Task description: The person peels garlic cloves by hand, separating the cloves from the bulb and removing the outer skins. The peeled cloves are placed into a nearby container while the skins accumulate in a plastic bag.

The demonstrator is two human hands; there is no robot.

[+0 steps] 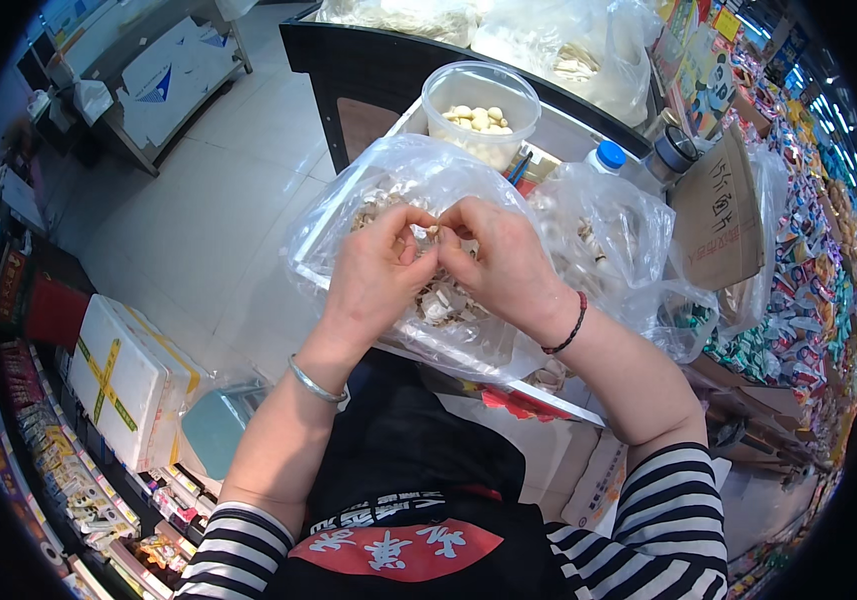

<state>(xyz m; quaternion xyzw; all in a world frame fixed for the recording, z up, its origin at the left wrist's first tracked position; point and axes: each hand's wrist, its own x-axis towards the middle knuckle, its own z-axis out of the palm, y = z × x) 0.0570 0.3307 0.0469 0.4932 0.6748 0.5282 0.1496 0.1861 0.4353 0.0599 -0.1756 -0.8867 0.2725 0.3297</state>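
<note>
Between the fingertips of my left hand and my right hand is a small garlic clove, mostly covered by the fingers. Both hands pinch it from opposite sides, thumbs nearly meeting. Below them spreads a clear plastic bag holding dry garlic skins. Just beyond the bag, a round clear plastic tub contains several peeled garlic cloves. Right of my right hand sits another clear plastic bag; pale pieces inside look like garlic, blurred by the plastic.
A white-capped-in-blue bottle and a glass jar stand at the back right, near a cardboard sign with writing. Wrapped sweets are heaped on the right. A taped white foam box is at lower left.
</note>
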